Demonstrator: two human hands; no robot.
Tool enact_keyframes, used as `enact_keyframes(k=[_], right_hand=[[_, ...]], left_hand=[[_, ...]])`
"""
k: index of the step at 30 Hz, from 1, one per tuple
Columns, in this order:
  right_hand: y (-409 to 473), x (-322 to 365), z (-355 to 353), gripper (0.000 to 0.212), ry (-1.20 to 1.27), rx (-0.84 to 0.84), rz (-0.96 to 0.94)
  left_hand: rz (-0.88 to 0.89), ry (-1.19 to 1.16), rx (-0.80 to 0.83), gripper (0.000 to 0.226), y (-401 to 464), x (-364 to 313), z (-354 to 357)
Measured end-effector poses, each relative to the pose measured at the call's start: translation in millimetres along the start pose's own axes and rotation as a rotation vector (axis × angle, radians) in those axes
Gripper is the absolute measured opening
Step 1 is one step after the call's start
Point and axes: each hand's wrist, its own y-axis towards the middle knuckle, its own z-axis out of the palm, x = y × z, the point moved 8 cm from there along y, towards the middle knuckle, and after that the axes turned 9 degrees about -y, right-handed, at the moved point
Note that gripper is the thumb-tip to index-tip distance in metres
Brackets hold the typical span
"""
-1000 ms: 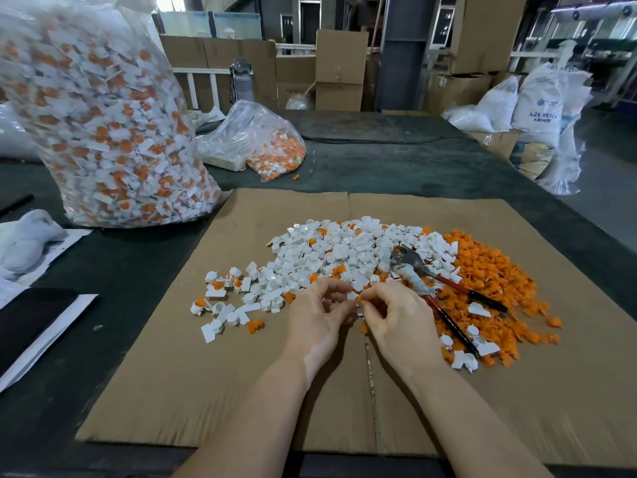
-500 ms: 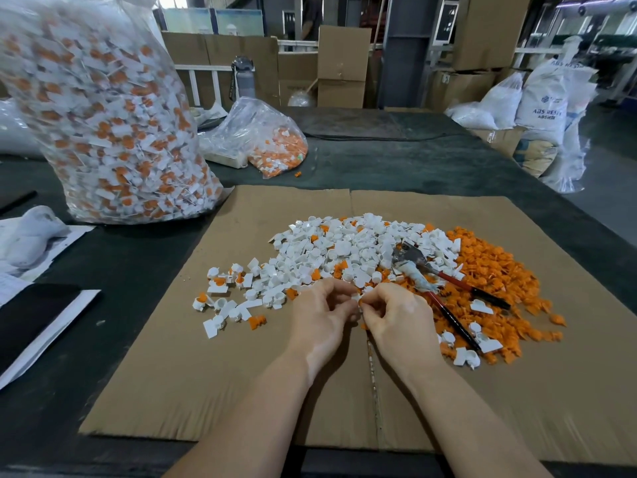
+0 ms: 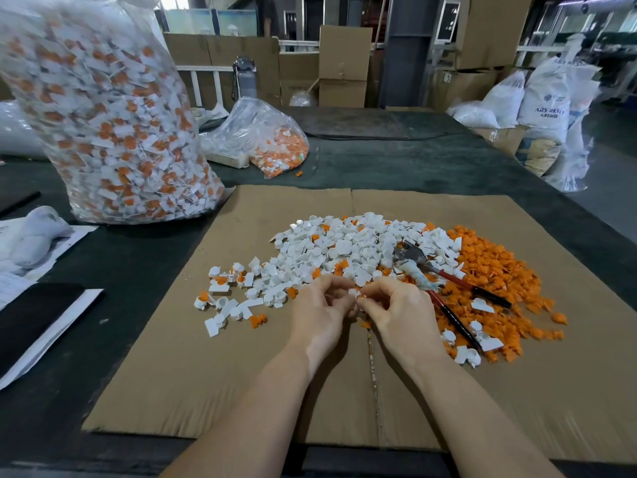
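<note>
My left hand [image 3: 319, 310] and my right hand [image 3: 396, 313] meet fingertip to fingertip over the cardboard sheet [image 3: 241, 374]. Between them they pinch a small white plastic piece [image 3: 353, 293] with a bit of orange at its right side. Just beyond the hands lies a heap of white plastic pieces [image 3: 344, 246]. An orange heap [image 3: 499, 281] spreads to the right of it. Pliers with red and black handles [image 3: 444, 288] lie across the two heaps, close to my right hand.
A big clear bag [image 3: 113, 132] full of white-and-orange parts stands at the back left. A smaller bag [image 3: 272, 143] lies behind the cardboard. Papers and a dark flat object [image 3: 31, 315] are at the left edge. Sacks [image 3: 544, 108] and cartons stand beyond the table.
Both hands stay together at the same spot, with small finger movements on the piece. The camera has tilted slightly; the heaps and pliers have not moved.
</note>
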Motion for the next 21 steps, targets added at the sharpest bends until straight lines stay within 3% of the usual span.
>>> enact_keyframes(k=[6, 21], right_hand=[[6.6, 5.2, -3.9, 0.03, 0.051, 0.071, -0.071], [9.6, 14.8, -4.6, 0.016, -0.009, 0.035, -0.195]], left_hand=[[-0.12, -0.231, 0.019, 0.02, 1.4, 5.1, -1.2], [-0.124, -0.213, 0.061, 0.019, 3.9, 6.1, 1.3]])
